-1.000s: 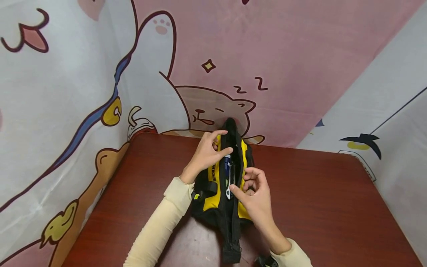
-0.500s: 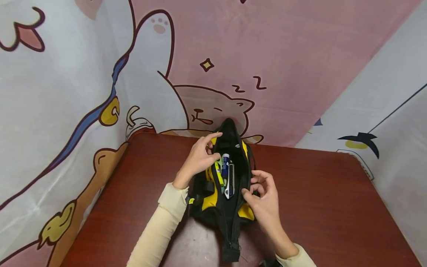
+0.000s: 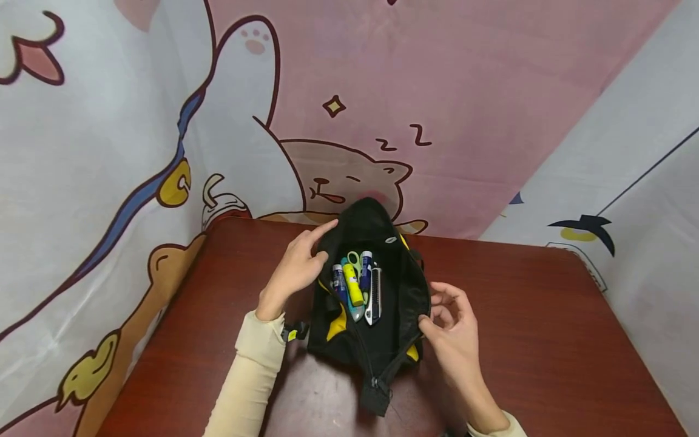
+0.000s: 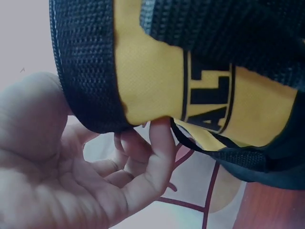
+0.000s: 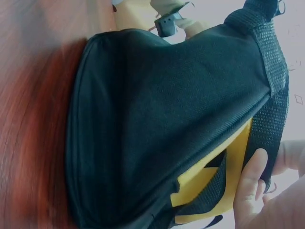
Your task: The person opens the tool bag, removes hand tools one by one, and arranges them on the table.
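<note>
A black and yellow tool bag point(image 3: 412, 291) stands on the table with its zipped mouth spread wide. My left hand point(image 3: 297, 267) holds its left rim, and the left wrist view shows the fingers curled at the edge of the webbing point(image 4: 88, 62). On the opposite rim, my right hand point(image 3: 455, 331) pinches the edge between thumb and fingers. Inside lie a yellow tube point(image 3: 352, 284), a dark blue tube point(image 3: 366, 270) with a pale cap, a similar tube point(image 3: 338, 280) at left, green-handled scissors point(image 3: 354, 260) and a utility knife point(image 3: 374, 296).
The bag rests on a reddish-brown wooden table point(image 3: 535, 340). Behind it hangs a cartoon-printed cloth point(image 3: 464, 109), which also runs down the left side. A dark wrist device point(image 3: 295, 332) sits by the left sleeve.
Both hands have moved apart, drawing the bag's rims outward. Its narrow slit has widened, and more of the tubes, scissors and knife inside now show.
</note>
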A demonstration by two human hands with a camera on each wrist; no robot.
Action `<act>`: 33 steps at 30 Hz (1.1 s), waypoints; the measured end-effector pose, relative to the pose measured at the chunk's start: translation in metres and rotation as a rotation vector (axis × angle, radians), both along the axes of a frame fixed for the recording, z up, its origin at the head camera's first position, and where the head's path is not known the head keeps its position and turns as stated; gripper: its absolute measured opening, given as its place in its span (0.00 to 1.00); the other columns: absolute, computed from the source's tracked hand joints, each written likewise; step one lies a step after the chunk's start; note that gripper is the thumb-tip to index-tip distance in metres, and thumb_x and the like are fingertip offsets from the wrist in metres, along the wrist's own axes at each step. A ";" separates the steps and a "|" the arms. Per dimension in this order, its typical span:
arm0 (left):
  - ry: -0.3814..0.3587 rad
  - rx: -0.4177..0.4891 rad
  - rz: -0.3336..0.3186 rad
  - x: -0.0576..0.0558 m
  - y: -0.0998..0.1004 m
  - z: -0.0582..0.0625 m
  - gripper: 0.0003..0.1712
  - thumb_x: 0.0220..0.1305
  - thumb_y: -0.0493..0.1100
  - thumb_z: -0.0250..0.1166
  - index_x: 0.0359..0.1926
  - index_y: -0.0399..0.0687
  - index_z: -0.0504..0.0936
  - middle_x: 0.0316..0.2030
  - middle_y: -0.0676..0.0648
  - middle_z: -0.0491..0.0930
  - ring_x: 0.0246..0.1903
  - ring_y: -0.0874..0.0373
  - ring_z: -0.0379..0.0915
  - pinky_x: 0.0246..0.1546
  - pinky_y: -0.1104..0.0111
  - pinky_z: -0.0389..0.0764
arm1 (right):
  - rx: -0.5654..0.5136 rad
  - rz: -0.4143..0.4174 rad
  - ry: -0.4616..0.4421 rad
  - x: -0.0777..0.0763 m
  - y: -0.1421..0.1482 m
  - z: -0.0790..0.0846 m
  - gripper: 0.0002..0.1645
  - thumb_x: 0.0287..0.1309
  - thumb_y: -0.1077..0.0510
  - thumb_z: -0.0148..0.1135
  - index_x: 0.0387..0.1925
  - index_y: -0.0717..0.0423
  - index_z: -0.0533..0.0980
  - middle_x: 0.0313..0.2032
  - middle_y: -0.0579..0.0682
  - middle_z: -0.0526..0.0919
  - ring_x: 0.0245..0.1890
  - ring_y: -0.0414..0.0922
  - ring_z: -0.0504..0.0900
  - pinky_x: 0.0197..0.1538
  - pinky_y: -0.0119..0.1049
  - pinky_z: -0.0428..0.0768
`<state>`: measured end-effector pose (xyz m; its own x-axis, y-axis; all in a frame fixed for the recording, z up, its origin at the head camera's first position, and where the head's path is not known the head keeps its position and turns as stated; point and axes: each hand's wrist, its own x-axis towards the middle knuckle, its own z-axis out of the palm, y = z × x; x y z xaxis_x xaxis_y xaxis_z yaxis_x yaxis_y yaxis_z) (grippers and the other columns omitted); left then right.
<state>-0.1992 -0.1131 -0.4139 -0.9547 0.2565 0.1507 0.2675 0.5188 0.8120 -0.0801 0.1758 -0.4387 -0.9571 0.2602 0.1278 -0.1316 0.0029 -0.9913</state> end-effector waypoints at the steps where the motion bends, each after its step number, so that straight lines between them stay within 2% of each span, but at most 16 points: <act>1: 0.004 -0.007 0.004 0.001 -0.001 0.001 0.41 0.75 0.33 0.56 0.86 0.57 0.68 0.72 0.36 0.75 0.55 0.41 0.72 0.55 0.47 0.73 | -0.005 0.002 -0.001 0.001 0.002 0.001 0.39 0.52 0.87 0.58 0.66 0.67 0.76 0.46 0.54 0.76 0.30 0.40 0.82 0.38 0.31 0.79; 7: 0.017 -0.015 0.032 0.008 -0.005 0.001 0.41 0.75 0.32 0.55 0.86 0.55 0.69 0.57 0.36 0.78 0.45 0.44 0.70 0.44 0.53 0.72 | -0.015 0.008 -0.018 0.008 0.009 0.003 0.40 0.53 0.87 0.58 0.68 0.66 0.75 0.47 0.54 0.75 0.30 0.40 0.80 0.38 0.31 0.78; 13: -0.005 -0.017 -0.005 0.011 -0.001 0.001 0.41 0.77 0.32 0.54 0.87 0.56 0.65 0.54 0.37 0.76 0.45 0.46 0.69 0.45 0.55 0.73 | 0.038 0.028 -0.026 0.006 0.008 0.002 0.41 0.53 0.86 0.61 0.69 0.64 0.75 0.47 0.54 0.75 0.30 0.39 0.81 0.36 0.29 0.79; 20: -0.015 -0.019 -0.026 0.013 -0.002 0.001 0.42 0.76 0.32 0.55 0.88 0.56 0.64 0.49 0.39 0.73 0.41 0.48 0.66 0.44 0.55 0.72 | 0.114 0.033 0.008 0.002 0.005 0.002 0.44 0.52 0.86 0.65 0.71 0.63 0.74 0.48 0.57 0.76 0.36 0.41 0.81 0.33 0.27 0.81; 23: -0.018 -0.019 -0.034 0.013 -0.003 0.002 0.42 0.77 0.33 0.55 0.88 0.55 0.63 0.46 0.40 0.71 0.40 0.49 0.65 0.43 0.56 0.71 | 0.178 0.027 0.092 -0.003 0.007 0.002 0.44 0.51 0.85 0.69 0.71 0.64 0.75 0.48 0.56 0.77 0.38 0.43 0.81 0.35 0.26 0.80; 28: -0.015 -0.020 -0.040 0.011 -0.005 0.003 0.43 0.76 0.32 0.55 0.89 0.55 0.62 0.45 0.41 0.70 0.40 0.49 0.64 0.42 0.56 0.71 | 0.293 0.019 0.355 -0.020 0.011 0.008 0.43 0.51 0.80 0.75 0.71 0.68 0.75 0.50 0.57 0.79 0.46 0.48 0.81 0.48 0.29 0.80; 30: -0.017 -0.024 -0.044 0.011 -0.005 0.005 0.43 0.76 0.33 0.55 0.89 0.54 0.62 0.45 0.41 0.70 0.40 0.49 0.64 0.42 0.56 0.71 | 0.295 0.034 0.448 -0.028 0.011 0.012 0.44 0.50 0.80 0.75 0.71 0.70 0.74 0.51 0.56 0.80 0.49 0.48 0.81 0.52 0.31 0.79; 33: -0.025 -0.032 -0.050 0.009 -0.005 0.005 0.43 0.76 0.33 0.54 0.89 0.54 0.61 0.45 0.41 0.70 0.40 0.49 0.64 0.42 0.57 0.71 | 0.244 0.104 0.532 -0.040 0.010 0.022 0.46 0.48 0.82 0.74 0.71 0.73 0.73 0.52 0.57 0.80 0.53 0.49 0.82 0.57 0.33 0.80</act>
<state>-0.1901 -0.1185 -0.4087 -0.9441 0.3079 0.1181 0.2735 0.5308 0.8022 -0.1198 0.1859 -0.4169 -0.7639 0.0706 0.6414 -0.6222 0.1831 -0.7612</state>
